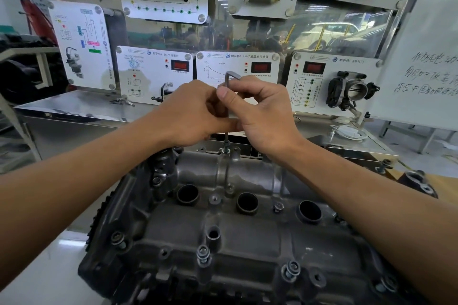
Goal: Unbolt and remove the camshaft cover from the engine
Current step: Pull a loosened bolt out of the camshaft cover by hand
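Seen from the head camera, the camshaft cover lies at the centre of the picture, running from nine o'clock to three o'clock. It sits on top of the engine, which stands on a pale bench. Both hands meet over the cover's far edge, at twelve o'clock. The left hand has its fingers curled round the upright shaft of an L-shaped hex key, with the thumb lying across the shaft lower down. The right hand pinches the same shaft just under the bend, thumb towards the camera. The key's lower end stands in a bolt at the cover's twelve o'clock edge, and this bolt sits raised above its hole. Three round wells open in a row across the middle of the cover. Each is dark inside, and I cannot tell what lies at the bottom. A smaller open hole sits at about six o'clock from the middle well. Along the near edge, from seven to five o'clock, several bolts stand partly raised from the cover. Beyond the hands, at twelve o'clock, white display panels stand on a steel bench. One panel at two o'clock carries a throttle body. A whiteboard with handwriting leans at three o'clock.
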`<action>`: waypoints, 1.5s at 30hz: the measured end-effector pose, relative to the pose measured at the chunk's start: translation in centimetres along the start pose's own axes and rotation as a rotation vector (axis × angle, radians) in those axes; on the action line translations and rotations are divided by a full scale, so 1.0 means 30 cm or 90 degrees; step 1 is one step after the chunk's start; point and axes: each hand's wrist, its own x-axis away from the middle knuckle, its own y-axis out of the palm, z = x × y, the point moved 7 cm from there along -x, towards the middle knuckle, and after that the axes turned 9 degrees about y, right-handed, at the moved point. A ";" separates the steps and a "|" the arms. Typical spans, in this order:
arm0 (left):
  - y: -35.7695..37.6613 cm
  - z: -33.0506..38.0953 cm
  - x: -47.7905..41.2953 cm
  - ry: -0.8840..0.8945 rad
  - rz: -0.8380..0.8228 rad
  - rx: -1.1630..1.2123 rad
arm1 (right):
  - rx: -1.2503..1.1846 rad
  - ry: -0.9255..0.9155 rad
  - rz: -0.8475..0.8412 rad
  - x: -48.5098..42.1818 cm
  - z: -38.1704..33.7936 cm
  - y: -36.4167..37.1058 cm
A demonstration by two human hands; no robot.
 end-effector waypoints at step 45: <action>0.008 -0.003 0.003 0.029 -0.029 0.047 | 0.025 0.029 0.014 0.003 0.004 -0.008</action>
